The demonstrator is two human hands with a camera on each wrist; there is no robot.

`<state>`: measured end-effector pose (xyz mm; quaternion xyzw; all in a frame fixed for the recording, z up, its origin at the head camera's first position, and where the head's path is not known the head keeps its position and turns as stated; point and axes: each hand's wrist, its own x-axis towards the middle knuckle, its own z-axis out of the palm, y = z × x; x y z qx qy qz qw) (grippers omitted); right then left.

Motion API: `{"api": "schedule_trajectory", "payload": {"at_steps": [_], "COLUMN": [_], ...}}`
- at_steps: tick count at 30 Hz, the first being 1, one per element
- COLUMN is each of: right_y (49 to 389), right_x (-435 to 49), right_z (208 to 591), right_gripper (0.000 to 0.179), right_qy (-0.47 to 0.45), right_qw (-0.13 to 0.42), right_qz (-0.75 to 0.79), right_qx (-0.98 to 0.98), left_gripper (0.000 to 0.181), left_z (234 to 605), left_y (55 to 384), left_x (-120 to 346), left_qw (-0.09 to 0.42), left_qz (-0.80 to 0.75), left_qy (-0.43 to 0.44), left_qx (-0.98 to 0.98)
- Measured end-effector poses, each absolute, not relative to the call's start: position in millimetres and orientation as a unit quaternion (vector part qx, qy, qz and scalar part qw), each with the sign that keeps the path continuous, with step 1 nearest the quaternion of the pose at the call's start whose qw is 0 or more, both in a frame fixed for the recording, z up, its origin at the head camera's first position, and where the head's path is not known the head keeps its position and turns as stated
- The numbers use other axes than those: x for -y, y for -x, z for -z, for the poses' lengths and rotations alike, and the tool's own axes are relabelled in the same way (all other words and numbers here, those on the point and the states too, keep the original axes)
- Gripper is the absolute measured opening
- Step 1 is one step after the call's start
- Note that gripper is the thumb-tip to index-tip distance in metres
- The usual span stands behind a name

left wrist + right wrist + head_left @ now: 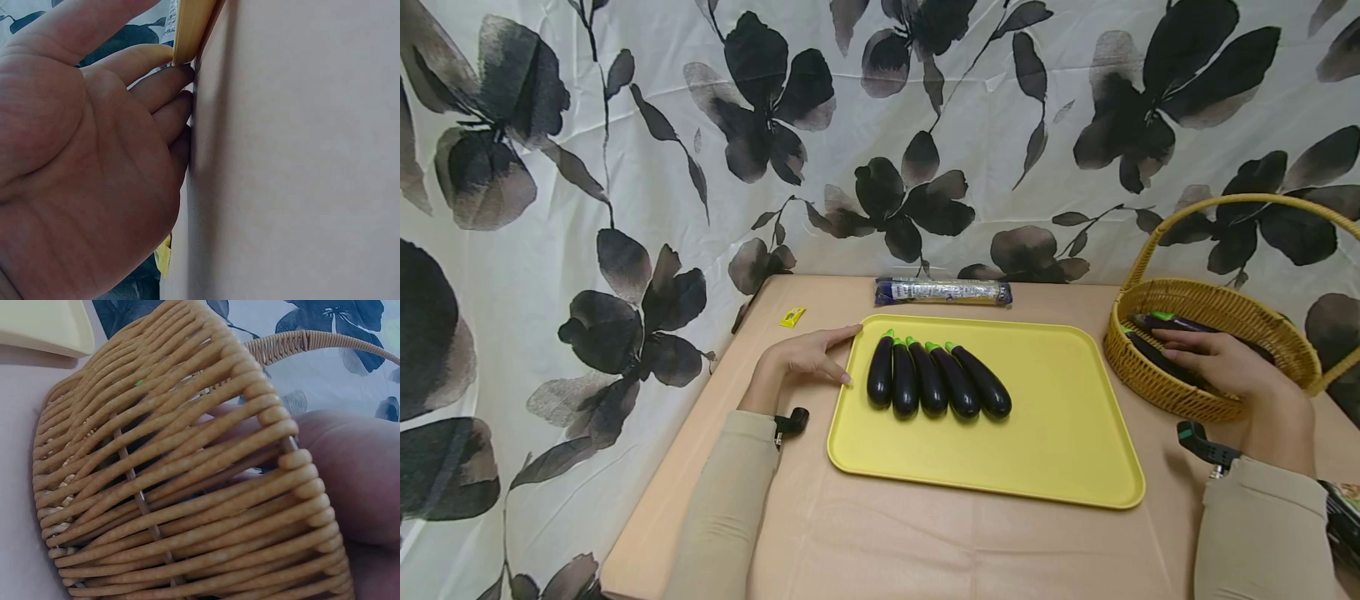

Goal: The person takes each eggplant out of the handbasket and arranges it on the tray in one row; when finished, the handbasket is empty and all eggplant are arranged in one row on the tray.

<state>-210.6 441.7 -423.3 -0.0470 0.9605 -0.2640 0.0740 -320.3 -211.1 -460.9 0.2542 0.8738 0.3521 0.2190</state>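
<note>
Several dark purple eggplants [932,379] with green stem ends lie side by side on the left half of a yellow tray [1060,417]. At the tray's left edge is my left hand [805,352], its thumb and a finger touching the rim. In the left wrist view, the left hand [94,144] has its palm showing and its fingers gently bent beside the tray's edge [190,28]. My right hand [1232,367] is inside a wicker basket [1277,325], fingers extended over two eggplants [1157,358]. In the right wrist view, the basket's weave [181,487] mostly hides the fingers.
A long shiny package [943,292] lies behind the tray against the floral cloth [775,225]. A small yellow packet [792,317] sits at the table's back left. The basket's tall handle [1232,200] arches over it. Something dark [1343,517] is partly visible at the right edge.
</note>
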Motion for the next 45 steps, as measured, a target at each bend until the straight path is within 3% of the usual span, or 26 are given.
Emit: {"api": "schedule_trajectory", "payload": {"at_steps": [13,30,45], "right_y": [212.4,208.7,205.8], "right_x": [-440.5,-440.3,-440.9], "right_z": [422.3,419.8,413.3], "right_gripper": [0.052,0.058,0.055], "right_qy": [0.052,0.057,0.023], "right_qw": [0.083,0.096,0.015], "right_qz": [0.277,0.295,0.302], "right_qx": [-0.956,-0.949,-0.953], "left_gripper": [0.118,0.117,0.117], "left_z": [462.6,461.5,460.3], "left_y": [321.9,319.4,317.6], "left_x": [211.8,210.1,209.6], "left_qw": [0.225,0.220,0.223], "left_qz": [-0.363,-0.358,-0.361], "left_qy": [-0.252,-0.254,-0.247], "left_qx": [-0.869,-0.871,-0.871]}}
